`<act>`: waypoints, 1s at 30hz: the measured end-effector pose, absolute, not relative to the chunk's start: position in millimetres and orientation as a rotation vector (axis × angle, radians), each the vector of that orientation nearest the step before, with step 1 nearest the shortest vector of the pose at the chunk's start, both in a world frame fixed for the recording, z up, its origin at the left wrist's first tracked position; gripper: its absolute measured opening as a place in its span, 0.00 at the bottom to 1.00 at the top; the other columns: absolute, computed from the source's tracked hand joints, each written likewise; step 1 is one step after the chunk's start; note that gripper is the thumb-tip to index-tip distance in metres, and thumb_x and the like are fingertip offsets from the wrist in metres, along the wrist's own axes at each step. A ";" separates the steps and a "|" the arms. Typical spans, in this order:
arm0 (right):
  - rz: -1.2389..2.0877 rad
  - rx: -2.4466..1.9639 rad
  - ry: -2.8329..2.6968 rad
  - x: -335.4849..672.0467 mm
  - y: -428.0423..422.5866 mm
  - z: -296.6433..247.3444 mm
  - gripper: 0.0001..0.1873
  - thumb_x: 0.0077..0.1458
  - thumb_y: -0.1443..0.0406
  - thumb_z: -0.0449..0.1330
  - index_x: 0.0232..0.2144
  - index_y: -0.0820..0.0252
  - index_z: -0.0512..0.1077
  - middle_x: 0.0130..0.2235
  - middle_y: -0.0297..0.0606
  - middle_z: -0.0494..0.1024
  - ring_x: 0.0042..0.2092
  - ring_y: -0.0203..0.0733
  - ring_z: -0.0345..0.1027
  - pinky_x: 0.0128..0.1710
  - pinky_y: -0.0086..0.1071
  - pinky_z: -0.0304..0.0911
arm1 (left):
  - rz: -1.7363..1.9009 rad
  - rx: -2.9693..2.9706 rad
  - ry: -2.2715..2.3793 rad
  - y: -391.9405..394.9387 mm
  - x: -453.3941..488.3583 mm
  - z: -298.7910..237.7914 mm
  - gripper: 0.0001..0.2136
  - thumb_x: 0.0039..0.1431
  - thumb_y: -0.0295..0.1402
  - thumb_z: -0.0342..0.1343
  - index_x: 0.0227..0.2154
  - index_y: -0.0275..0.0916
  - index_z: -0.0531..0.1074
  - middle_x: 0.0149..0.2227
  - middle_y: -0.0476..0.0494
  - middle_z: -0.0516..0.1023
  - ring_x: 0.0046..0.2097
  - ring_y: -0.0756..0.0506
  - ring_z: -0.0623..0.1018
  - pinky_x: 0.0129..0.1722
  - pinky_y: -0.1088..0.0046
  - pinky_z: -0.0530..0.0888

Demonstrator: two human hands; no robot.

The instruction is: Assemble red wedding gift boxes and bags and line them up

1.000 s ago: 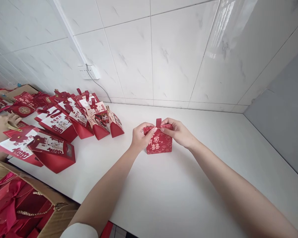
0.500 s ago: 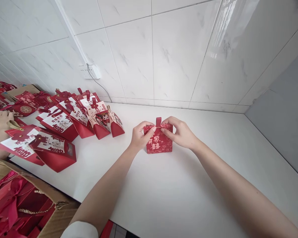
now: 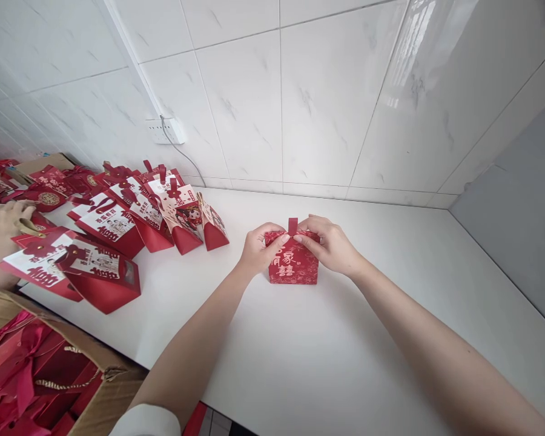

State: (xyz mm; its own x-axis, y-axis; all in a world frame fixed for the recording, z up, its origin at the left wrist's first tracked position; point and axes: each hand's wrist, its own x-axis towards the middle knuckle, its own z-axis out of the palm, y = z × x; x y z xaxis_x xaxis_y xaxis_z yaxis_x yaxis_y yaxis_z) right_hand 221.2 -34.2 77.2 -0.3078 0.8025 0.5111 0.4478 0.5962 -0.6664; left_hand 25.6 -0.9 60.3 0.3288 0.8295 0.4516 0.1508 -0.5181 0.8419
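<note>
Upright on the white table stands a small red gift box (image 3: 295,266) with pale printed characters and a red ribbon loop (image 3: 293,226) sticking up from its top edge. My left hand (image 3: 262,247) pinches the top left of the box, thumb in front and fingers behind. At the top right, my right hand (image 3: 327,242) grips the same edge the same way. Both thumbs press close together just below the ribbon loop. The back of the box and most fingertips are hidden.
Several finished-looking red and white gift boxes (image 3: 111,227) stand to the left. A cardboard carton (image 3: 111,375) of red ribboned bags sits at lower left. Another person's hand (image 3: 9,224) is at the far left. A tiled wall with a socket strip (image 3: 163,131) bounds the table (image 3: 390,339).
My thumbs have come closer together along the top edge of the box. At the far left, the other person's hand has shifted slightly.
</note>
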 end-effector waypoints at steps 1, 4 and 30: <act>0.527 -0.983 -1.962 222.0 -34.4 77.9 0.14 0.64 0.55 0.52 0.34 0.54 0.71 0.34 0.39 0.74 0.37 0.45 0.67 0.46 0.43 0.62 | 1.207 1.883 0.845 -1.0 24.9 60.7 0.11 0.55 0.40 0.61 0.31 0.37 0.74 0.33 0.44 0.77 0.37 0.46 0.76 0.38 0.71 0.72; 0.617 -0.980 -1.977 223.6 -35.6 80.4 0.14 0.65 0.55 0.51 0.35 0.55 0.72 0.35 0.39 0.75 0.38 0.45 0.67 0.42 0.41 0.63 | 1.164 1.839 0.805 -1.1 23.0 61.2 0.10 0.55 0.40 0.61 0.32 0.37 0.74 0.33 0.44 0.77 0.35 0.47 0.76 0.35 0.73 0.72; 0.639 -1.141 -1.767 257.9 -39.6 103.4 0.15 0.63 0.51 0.53 0.44 0.51 0.71 0.49 0.38 0.75 0.52 0.48 0.67 0.52 0.43 0.60 | 1.447 1.748 0.718 9.2 6.8 69.9 0.14 0.61 0.45 0.54 0.42 0.41 0.72 0.41 0.41 0.76 0.46 0.44 0.75 0.47 0.66 0.70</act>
